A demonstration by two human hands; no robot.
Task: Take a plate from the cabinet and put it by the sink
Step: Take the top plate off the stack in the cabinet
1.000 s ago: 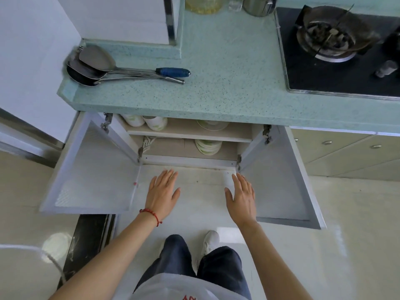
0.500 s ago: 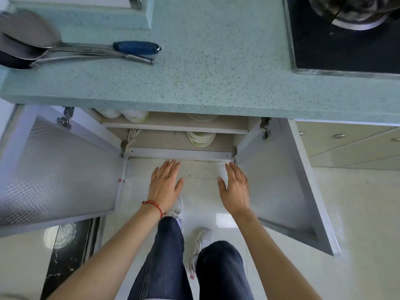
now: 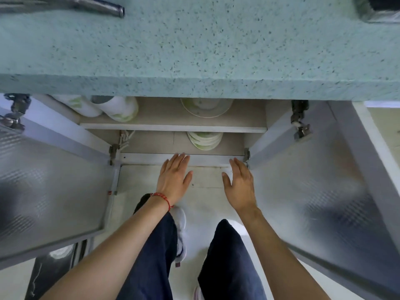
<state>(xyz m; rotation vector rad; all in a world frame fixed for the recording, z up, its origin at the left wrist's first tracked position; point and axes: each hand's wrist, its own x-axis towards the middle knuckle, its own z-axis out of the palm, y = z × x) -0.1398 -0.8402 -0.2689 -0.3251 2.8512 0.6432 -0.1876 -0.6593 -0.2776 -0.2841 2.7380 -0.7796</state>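
Both hands are held out, empty, at the mouth of the open cabinet (image 3: pixel 173 127).

In the head view, the left hand (image 3: pixel 173 180) and the right hand (image 3: pixel 239 187) are spread flat, each grip wide and holding nothing, just in front of the bottom rail. The stack of plates (image 3: pixel 205 140) is seen on the lower shelf, behind and between the hands; another plate (image 3: pixel 206 108) lies on the upper shelf beside two upturned bowls (image 3: pixel 116 108). The plates are judged to be stiff, glazed, slippery and breakable, so the top one is best taken by its rim, a thumb above and fingers beneath. Compared with the earlier frame, the worktop (image 3: pixel 194 50) is seen much closer, the hands are nearer the shelf, and the blue-handled ladles are almost out of view.
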